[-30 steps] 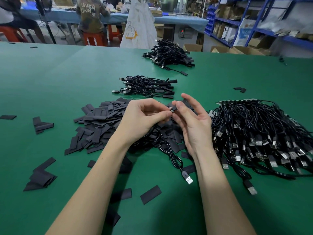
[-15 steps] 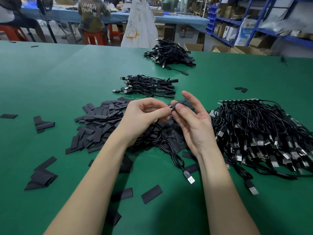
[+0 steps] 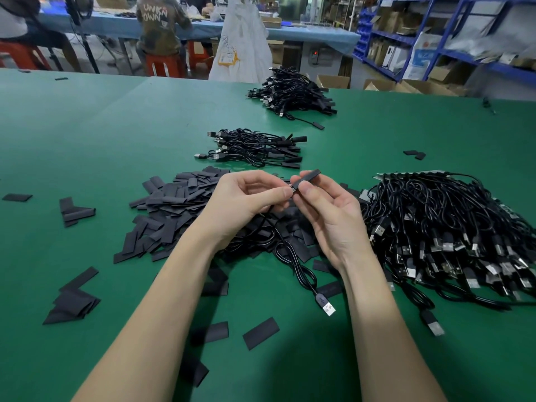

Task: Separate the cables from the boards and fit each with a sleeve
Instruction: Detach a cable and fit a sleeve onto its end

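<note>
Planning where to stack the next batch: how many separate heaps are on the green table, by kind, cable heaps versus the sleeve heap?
Cable heaps: 3 (far heap, middle heap, big heap at right)
Sleeve heap: 1 (sleeve heap)
Total: 4 heaps; scattered loose sleeves are not counted.

Matt black sleeve (image 3: 308, 179), glossy black cable (image 3: 293, 258) with metal plug, smooth green table (image 3: 116, 134)

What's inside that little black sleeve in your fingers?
The black sleeve is pinched by the right hand; the left hand feeds in the cable end. What's inside is covered.
</note>
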Motion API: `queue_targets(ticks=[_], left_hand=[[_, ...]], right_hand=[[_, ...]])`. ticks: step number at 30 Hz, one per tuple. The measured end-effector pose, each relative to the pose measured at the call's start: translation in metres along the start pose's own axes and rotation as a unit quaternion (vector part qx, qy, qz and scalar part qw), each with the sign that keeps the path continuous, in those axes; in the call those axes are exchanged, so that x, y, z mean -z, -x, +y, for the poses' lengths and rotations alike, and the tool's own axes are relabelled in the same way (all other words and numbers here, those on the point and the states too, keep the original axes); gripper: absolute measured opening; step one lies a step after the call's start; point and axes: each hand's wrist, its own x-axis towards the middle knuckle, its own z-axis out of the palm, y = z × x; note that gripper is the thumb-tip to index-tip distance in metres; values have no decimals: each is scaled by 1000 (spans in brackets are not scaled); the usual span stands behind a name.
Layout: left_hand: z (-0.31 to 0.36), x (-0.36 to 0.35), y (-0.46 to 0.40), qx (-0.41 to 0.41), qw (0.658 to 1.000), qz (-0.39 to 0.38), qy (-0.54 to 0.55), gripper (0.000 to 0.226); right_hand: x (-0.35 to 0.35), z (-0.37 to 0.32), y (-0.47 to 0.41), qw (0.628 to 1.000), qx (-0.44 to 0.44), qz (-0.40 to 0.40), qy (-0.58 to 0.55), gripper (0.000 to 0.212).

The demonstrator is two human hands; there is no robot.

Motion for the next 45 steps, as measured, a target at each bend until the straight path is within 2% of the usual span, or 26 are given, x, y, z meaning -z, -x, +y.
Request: queue_targets(ticks=[6, 14, 18, 22, 24, 28, 32, 45], left_hand=[[-3, -6, 1, -84, 996, 12, -30, 8], [-3, -14, 0, -128, 991, 28, -38, 6], [-5, -12, -1, -138, 985, 32, -100, 11], [-8, -12, 1, -193, 956, 54, -212, 9], [-8, -13, 1, -232, 934, 63, -262, 9], [-9, -14, 2, -285, 902, 76, -315, 9], [-10, -13, 2, -301, 887, 76, -342, 8], [-14, -13, 1, -309, 879, 76, -355, 7]], right_hand=[[2, 0, 0, 1000, 8, 13, 6, 22], [1, -5, 1, 999, -8, 40, -17, 15], [1, -6, 1, 996, -36, 58, -54, 10], [1, -6, 0, 994, -51, 83, -52, 5], [0, -5, 0, 993, -53, 98, -46, 9], [0, -4, -1, 992, -57, 107, -40, 12], [1, -3, 0, 992, -57, 108, -43, 4], [0, -2, 1, 992, -69, 100, -46, 8]])
